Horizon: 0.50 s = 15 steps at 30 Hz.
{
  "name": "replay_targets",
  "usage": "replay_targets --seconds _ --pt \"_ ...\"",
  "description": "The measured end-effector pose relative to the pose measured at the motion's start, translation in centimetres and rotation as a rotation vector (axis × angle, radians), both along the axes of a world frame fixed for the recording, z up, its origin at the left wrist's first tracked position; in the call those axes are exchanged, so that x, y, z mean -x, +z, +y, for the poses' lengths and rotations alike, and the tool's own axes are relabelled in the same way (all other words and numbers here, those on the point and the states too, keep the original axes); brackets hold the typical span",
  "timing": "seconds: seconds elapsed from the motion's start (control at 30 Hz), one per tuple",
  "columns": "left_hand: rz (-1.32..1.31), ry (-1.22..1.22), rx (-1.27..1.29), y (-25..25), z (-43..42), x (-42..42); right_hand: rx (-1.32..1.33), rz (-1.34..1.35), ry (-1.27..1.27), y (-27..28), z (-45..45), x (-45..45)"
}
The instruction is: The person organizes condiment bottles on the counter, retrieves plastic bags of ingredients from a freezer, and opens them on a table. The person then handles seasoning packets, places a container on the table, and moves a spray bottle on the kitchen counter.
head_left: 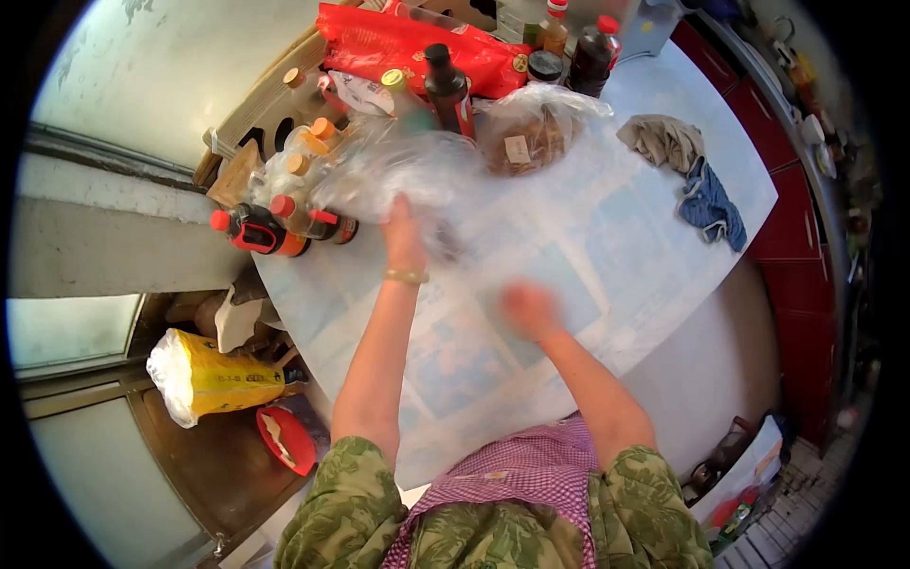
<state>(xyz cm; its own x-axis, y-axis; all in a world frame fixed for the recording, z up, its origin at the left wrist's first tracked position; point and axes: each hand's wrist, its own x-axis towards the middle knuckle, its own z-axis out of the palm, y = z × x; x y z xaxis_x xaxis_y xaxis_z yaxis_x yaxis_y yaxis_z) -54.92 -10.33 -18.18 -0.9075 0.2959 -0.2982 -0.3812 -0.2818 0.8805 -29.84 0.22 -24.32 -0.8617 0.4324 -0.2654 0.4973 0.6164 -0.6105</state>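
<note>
My left hand (404, 235) reaches to the near edge of a clear plastic bag (408, 175), its fingers touching or holding the film; their exact closure is hidden. Low over the pale patterned table cover (455, 360), my right hand (529, 308) is smeared by motion, and its fingers cannot be made out. Behind the clear bag stands a dark bottle (447, 90). Another clear bag with brown contents (529, 137) lies to its right. Bottles with red caps (270, 232) lie left of my left hand.
A red package (427, 47) and a dark red-capped bottle (594, 57) sit at the back. A beige cloth (664, 140) and a blue cloth (711, 204) lie at the right. Left of the table are a yellow bag (232, 377) and a red bowl (286, 441).
</note>
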Motion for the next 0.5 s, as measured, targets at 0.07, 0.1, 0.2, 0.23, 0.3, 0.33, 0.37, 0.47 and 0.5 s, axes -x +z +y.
replay_targets --seconds 0.07,0.1,0.2,0.23,0.3,0.33,0.37,0.47,0.5 --pt "-0.095 0.051 -0.23 3.0 -1.2 -1.5 0.037 -0.035 -0.003 0.0 -0.4 -0.1" --pt "-0.169 0.075 -0.28 4.3 -2.0 -2.1 0.051 -0.029 -0.014 0.2 -0.6 -0.1" --pt "-0.336 0.142 -0.422 7.5 -4.2 -3.1 0.076 -0.022 -0.025 0.2 -0.5 -0.1" --pt "-0.359 0.159 -0.463 8.2 -4.6 -3.4 0.077 -0.031 -0.014 0.1 -0.4 0.0" --pt "-0.437 0.024 -0.695 6.5 -7.3 -3.6 0.078 -0.066 0.016 -0.2 0.0 0.0" --pt "-0.488 -0.135 -0.883 2.6 -10.2 -3.1 0.08 -0.09 0.034 -0.5 0.2 0.1" --pt "-0.512 -0.142 -0.904 2.6 -10.8 -3.6 0.081 -0.115 0.05 -0.7 0.3 0.2" --pt "-0.628 0.066 -0.849 9.0 -8.5 -7.3 0.52 0.317 -0.131 -0.3 -0.5 1.4" --pt "-0.72 0.142 -0.918 11.0 -7.9 -8.5 0.71 0.46 -0.144 0.2 -1.3 1.9"
